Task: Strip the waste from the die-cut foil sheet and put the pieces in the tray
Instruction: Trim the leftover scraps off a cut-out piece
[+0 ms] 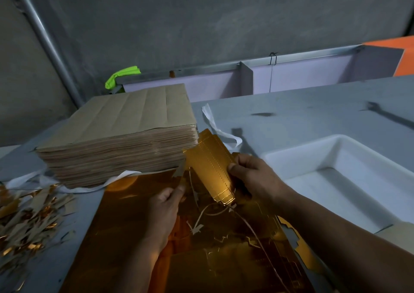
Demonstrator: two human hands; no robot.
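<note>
Gold foil sheet [134, 214], near centre.
Right hand [253, 176] pinches a die-cut piece [210, 158]; left hand [165, 205] grips the sheet's far edge; white tray [291, 151] lies right.

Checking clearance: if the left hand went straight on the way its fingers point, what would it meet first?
Probably the near corner of the brown stack, just beyond the left hand and the waste strip it pinches; depth is unclear from one view.
</note>
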